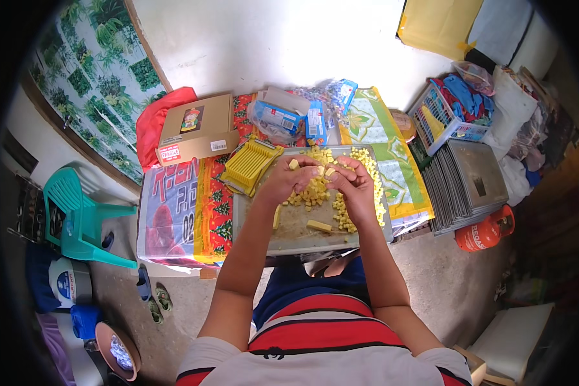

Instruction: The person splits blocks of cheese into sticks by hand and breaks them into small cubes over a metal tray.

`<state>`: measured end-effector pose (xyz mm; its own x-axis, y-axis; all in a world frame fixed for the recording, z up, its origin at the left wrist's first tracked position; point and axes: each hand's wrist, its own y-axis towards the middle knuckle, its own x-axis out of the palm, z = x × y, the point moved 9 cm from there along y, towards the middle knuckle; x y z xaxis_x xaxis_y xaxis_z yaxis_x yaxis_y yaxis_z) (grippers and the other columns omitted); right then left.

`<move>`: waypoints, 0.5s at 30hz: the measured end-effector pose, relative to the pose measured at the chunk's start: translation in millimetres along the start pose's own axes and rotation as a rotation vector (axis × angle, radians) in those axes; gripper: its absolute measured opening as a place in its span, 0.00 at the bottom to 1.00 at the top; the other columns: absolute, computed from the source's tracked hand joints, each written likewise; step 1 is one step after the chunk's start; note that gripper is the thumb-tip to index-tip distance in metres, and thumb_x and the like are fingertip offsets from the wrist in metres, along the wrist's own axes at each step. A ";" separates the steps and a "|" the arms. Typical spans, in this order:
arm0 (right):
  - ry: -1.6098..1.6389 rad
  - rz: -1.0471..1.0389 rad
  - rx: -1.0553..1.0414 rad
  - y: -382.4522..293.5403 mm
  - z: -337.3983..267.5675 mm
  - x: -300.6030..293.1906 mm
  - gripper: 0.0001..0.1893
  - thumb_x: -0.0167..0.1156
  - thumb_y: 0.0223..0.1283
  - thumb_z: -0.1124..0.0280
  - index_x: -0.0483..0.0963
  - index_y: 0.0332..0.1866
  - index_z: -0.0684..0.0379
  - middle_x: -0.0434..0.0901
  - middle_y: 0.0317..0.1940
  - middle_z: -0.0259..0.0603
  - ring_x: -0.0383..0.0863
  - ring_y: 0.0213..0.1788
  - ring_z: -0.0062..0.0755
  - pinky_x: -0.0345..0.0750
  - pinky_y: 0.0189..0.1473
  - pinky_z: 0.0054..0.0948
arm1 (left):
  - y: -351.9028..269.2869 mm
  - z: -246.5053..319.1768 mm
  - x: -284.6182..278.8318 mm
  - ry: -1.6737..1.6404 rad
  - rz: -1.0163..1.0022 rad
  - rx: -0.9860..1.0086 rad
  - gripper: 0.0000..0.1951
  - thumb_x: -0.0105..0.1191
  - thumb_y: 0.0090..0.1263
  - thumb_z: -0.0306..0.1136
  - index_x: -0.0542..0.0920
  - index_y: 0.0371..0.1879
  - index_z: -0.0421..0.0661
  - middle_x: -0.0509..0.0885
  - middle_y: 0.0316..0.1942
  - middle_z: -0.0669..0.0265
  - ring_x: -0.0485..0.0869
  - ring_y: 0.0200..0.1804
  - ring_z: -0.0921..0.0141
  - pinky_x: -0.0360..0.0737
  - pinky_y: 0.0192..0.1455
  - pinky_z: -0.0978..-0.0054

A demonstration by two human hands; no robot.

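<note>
My left hand [293, 177] and my right hand [353, 181] are close together over a metal baking tray [294, 241]. Each holds small pale yellow pieces between thumb and fingers; one more piece shows near my left hand's knuckles. Beneath the hands lies a heap of yellow cubes [313, 195], and smaller cubes [343, 212] spread along the tray's right side. A yellow stick [319, 226] rests near the tray's front, and another stick [276, 217] stands partly behind my left forearm. A yellow slotted plastic rack [252, 164] overlaps the tray's back left corner.
A cardboard box [198, 125] and blue packets in plastic bags [277, 118] stand at the table's back. Right of the table are stacked metal trays [468, 178], a laundry basket [444, 130] and an orange gas cylinder [485, 229]. A green plastic chair [72, 217] stands at left.
</note>
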<state>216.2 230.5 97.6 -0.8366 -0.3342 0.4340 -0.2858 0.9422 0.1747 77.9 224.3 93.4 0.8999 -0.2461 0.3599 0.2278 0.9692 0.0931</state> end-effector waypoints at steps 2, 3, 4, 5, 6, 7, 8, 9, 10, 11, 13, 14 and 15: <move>0.050 0.014 0.019 0.0 0.6 -1.4 0.18 0.60 0.57 0.80 0.69 0.53 0.61 0.81 0.42 0.44 0.81 0.41 0.24 0.81 0.41 0.25 | 0.9 -0.8 -7.1 -0.043 0.076 -0.008 0.10 0.60 0.60 0.31 0.79 0.36 0.38 0.68 0.13 0.76 0.63 0.14 0.83 0.60 0.17 0.84; 0.082 0.022 0.035 0.0 0.4 -1.9 0.18 0.60 0.57 0.79 0.69 0.54 0.61 0.81 0.42 0.42 0.81 0.40 0.23 0.81 0.40 0.25 | 1.7 -1.2 -7.1 -0.044 0.073 -0.010 0.10 0.60 0.60 0.31 0.79 0.36 0.38 0.68 0.13 0.76 0.63 0.14 0.83 0.60 0.17 0.84; 0.114 0.031 0.050 0.2 0.8 -3.0 0.18 0.60 0.57 0.79 0.69 0.54 0.61 0.81 0.41 0.41 0.81 0.40 0.23 0.81 0.40 0.25 | 1.7 0.3 -13.9 -0.052 0.145 0.011 0.10 0.60 0.60 0.31 0.79 0.36 0.39 0.68 0.13 0.77 0.64 0.14 0.83 0.60 0.17 0.84; 0.113 0.035 0.049 0.7 0.5 -4.9 0.18 0.60 0.57 0.79 0.69 0.54 0.61 0.81 0.41 0.41 0.81 0.40 0.23 0.81 0.40 0.25 | 1.3 2.0 -21.1 -0.061 0.216 0.031 0.10 0.60 0.60 0.32 0.79 0.35 0.39 0.67 0.13 0.77 0.64 0.14 0.83 0.60 0.16 0.84; 0.116 0.033 0.041 1.3 -0.2 -6.1 0.17 0.60 0.57 0.79 0.70 0.53 0.60 0.81 0.40 0.39 0.81 0.39 0.23 0.81 0.39 0.25 | 2.1 1.8 -24.9 -0.060 0.215 0.031 0.10 0.60 0.60 0.32 0.79 0.35 0.39 0.67 0.13 0.77 0.64 0.14 0.83 0.60 0.16 0.84; 0.119 0.030 0.034 1.6 -0.6 -7.4 0.17 0.60 0.57 0.79 0.70 0.52 0.60 0.81 0.38 0.37 0.81 0.38 0.22 0.81 0.39 0.25 | 3.8 2.0 -32.8 0.003 0.229 0.045 0.10 0.59 0.61 0.31 0.78 0.36 0.40 0.67 0.14 0.77 0.64 0.14 0.83 0.60 0.16 0.85; 0.119 0.030 0.033 2.0 0.6 -9.6 0.17 0.60 0.57 0.79 0.70 0.52 0.60 0.81 0.38 0.37 0.81 0.38 0.22 0.81 0.39 0.25 | 5.6 2.2 -39.6 0.066 0.243 0.060 0.10 0.59 0.62 0.31 0.77 0.37 0.40 0.67 0.15 0.77 0.65 0.15 0.84 0.60 0.17 0.85; 0.116 0.023 0.028 2.3 1.8 -11.6 0.15 0.60 0.57 0.79 0.72 0.51 0.60 0.81 0.37 0.35 0.80 0.38 0.21 0.81 0.38 0.24 | 7.7 0.5 -43.1 0.066 0.242 0.059 0.10 0.59 0.62 0.31 0.77 0.37 0.40 0.67 0.15 0.77 0.65 0.15 0.84 0.60 0.17 0.85; 0.113 0.014 0.023 2.5 3.1 -13.3 0.14 0.60 0.58 0.79 0.73 0.49 0.60 0.80 0.35 0.34 0.80 0.38 0.21 0.81 0.38 0.24 | 8.7 -1.4 -50.3 0.055 0.287 0.058 0.10 0.59 0.62 0.32 0.76 0.37 0.40 0.66 0.15 0.78 0.64 0.14 0.84 0.60 0.16 0.85; 0.113 0.014 0.022 2.5 4.8 -15.4 0.14 0.60 0.58 0.79 0.73 0.49 0.60 0.80 0.35 0.34 0.80 0.38 0.21 0.81 0.38 0.24 | 9.2 -3.6 -57.3 0.045 0.332 0.057 0.10 0.58 0.62 0.32 0.76 0.37 0.41 0.66 0.14 0.78 0.64 0.14 0.84 0.59 0.16 0.85; 0.094 0.023 0.051 2.3 8.7 -17.3 0.11 0.59 0.59 0.78 0.75 0.47 0.61 0.80 0.35 0.34 0.81 0.38 0.22 0.81 0.37 0.24 | 10.6 -8.8 -65.9 0.083 0.359 0.043 0.09 0.58 0.62 0.33 0.77 0.35 0.41 0.67 0.15 0.78 0.64 0.14 0.85 0.59 0.15 0.86; 0.095 0.022 0.050 2.8 8.5 -18.3 0.11 0.59 0.59 0.78 0.75 0.47 0.61 0.80 0.35 0.34 0.81 0.38 0.22 0.81 0.37 0.24 | 11.3 -11.8 -70.7 0.120 0.385 0.028 0.08 0.58 0.62 0.33 0.78 0.34 0.41 0.69 0.15 0.78 0.64 0.14 0.85 0.59 0.15 0.86; 0.137 0.029 0.061 3.2 8.3 -18.2 0.10 0.58 0.59 0.79 0.75 0.46 0.61 0.80 0.36 0.35 0.81 0.38 0.24 0.81 0.37 0.24 | 13.5 -14.6 -74.6 0.121 0.387 0.031 0.08 0.58 0.62 0.33 0.78 0.34 0.41 0.69 0.15 0.78 0.64 0.14 0.85 0.59 0.15 0.86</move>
<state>226.6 239.8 82.9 -0.7748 -0.3025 0.5551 -0.2933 0.9499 0.1082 19.2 255.8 54.3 0.9547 0.1412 0.2621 -0.1464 0.9892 0.0004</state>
